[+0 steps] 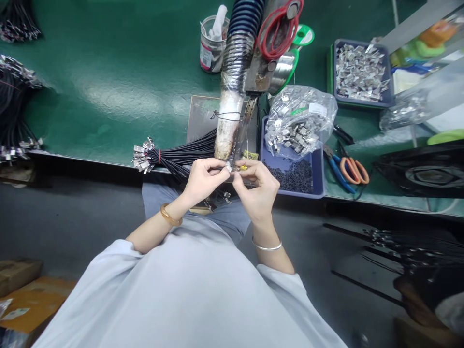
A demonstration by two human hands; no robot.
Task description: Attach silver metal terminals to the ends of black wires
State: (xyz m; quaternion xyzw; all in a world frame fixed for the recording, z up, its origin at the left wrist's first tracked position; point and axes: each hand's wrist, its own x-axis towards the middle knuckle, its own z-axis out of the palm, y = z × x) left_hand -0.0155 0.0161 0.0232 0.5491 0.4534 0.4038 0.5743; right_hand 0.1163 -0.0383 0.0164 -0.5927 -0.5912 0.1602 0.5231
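Observation:
My left hand (206, 180) is closed in a pinch on a small silvery metal connector (228, 166) at the table's front edge. Just to its right, my right hand (256, 186) is closed too, thumb against fingers; whatever it holds is too small to make out. Both hands are right below the mouth of a taped fume hose (225, 130) and a soldering iron (248, 113) on a bracket. To the left lies a bundle of black cables (184, 153) with metal plugs (144, 154) at its end, tied with a red band.
At right, a blue tray (318, 169) holds small black parts and a plastic bag of metal connectors (300, 121). Beside it lie pliers (340, 171) and orange-handled scissors (357, 170). Behind are a connector bin (362, 72), solder spools (284, 72) and a jar (210, 50). More cable bundles (16, 106) lie far left.

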